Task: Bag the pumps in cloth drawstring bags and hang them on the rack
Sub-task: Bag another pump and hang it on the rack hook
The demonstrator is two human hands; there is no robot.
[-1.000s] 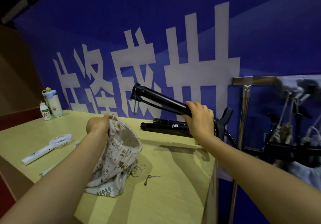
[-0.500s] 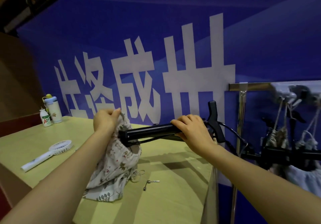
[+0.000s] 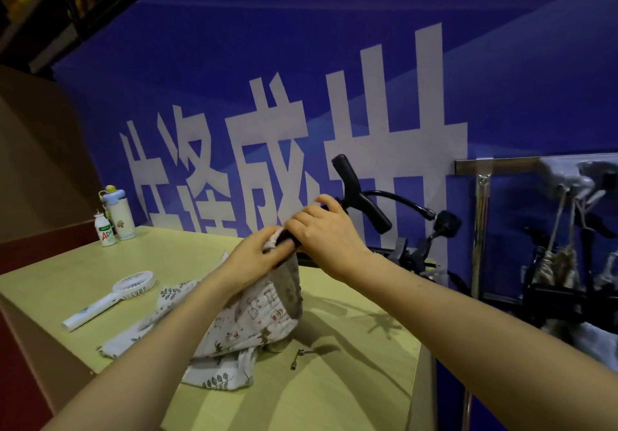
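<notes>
As the pump (image 3: 361,193) has slid into the bag (image 3: 254,317), left hand (image 3: 254,253) pinches its rim, right hand (image 3: 324,233) grips pump.

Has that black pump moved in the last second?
Yes. The pump has swung leftward and down toward the small metal fitting on the table; its barrel now sits inside the cloth bag, handle sticking out.

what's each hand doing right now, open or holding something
Left hand: gripping the mouth of the cloth bag.
Right hand: gripping the pump, its barrel in the bag.
</notes>
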